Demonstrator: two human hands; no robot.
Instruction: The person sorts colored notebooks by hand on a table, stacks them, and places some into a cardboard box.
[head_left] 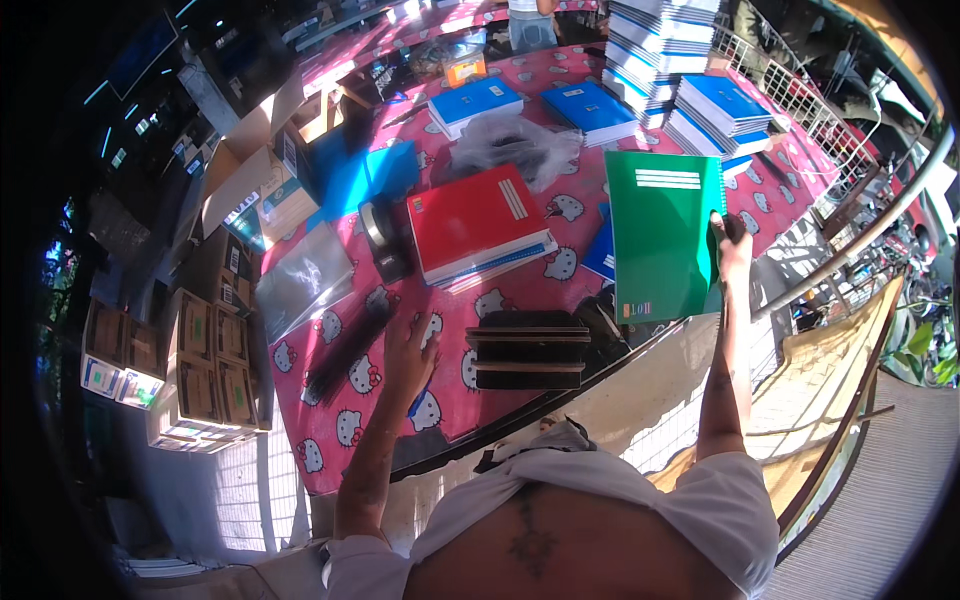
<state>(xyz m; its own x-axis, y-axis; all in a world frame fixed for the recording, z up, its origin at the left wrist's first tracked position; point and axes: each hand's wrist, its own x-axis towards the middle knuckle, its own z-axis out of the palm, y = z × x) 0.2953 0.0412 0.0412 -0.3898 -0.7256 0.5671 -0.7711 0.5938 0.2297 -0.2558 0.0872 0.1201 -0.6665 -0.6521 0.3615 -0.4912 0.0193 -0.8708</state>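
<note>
Near the table's right front edge, my right hand [732, 243] grips a green spiral notebook [665, 240] by its right-hand, coiled edge, cover facing up. A blue notebook [600, 245] lies partly hidden behind it. My left hand [408, 355] hovers or rests low over the pink patterned tablecloth [350, 428], fingers apart and holding nothing. Beside it are a bundle of thin dark strands [345, 350] and a blue pen-like thing [420, 398], partly covered. Between my hands sits a black block with wooden-looking strips [530, 350]. Beyond it is a stack topped by a red notebook [470, 220].
Stacks of blue-covered notebooks [720, 110] stand at the back right, one tall [655, 60]. Crumpled clear plastic [510, 150] lies mid-table, a clear sheet [305, 280] and blue sheets [370, 180] to the left. Cardboard boxes [210, 350] line the left. A person [532, 28] stands behind.
</note>
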